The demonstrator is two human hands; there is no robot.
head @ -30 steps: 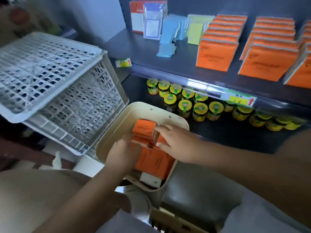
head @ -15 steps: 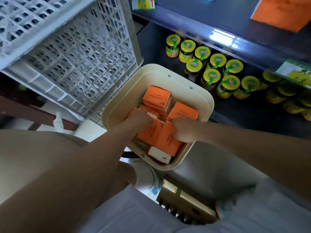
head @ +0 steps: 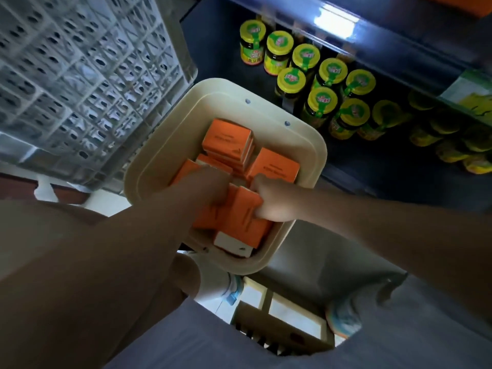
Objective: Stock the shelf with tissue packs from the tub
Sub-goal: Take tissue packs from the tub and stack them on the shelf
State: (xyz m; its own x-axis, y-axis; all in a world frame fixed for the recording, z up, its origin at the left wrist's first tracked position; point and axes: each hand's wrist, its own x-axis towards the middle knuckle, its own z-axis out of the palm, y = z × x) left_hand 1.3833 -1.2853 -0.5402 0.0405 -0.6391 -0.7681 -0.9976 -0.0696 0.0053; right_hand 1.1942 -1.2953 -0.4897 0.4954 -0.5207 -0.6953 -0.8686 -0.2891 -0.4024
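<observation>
Two hands: both reach down into the tub [head: 311, 161], forearms crossing its near rim
Left hand [head: 213, 182]: back upward, fingers bent down among the orange tissue packs [head: 274, 163] on the tub's left side; the fingertips are hidden, so whether it grips one cannot be told
Right hand [head: 271, 198]: fingers curled round the right edge of the near tissue pack [head: 239, 217], which lies tilted between the two hands
Tub: cream plastic with rounded corners, set just in front of the lower shelf [head: 372, 169]
Tissue packs: all lie loose in the tub; a small stack [head: 226, 137] sits at the far side, one pack leans at the right, and a white-sided pack [head: 234, 245] lies against the near wall
Lower shelf: dark, carrying rows of jars [head: 322, 99] with yellow-green lids
Crate [head: 80, 75]: white lattice plastic, tilted, just beside the tub's left rim
Cardboard box [head: 287, 323]: below the tub, near the person's legs
</observation>
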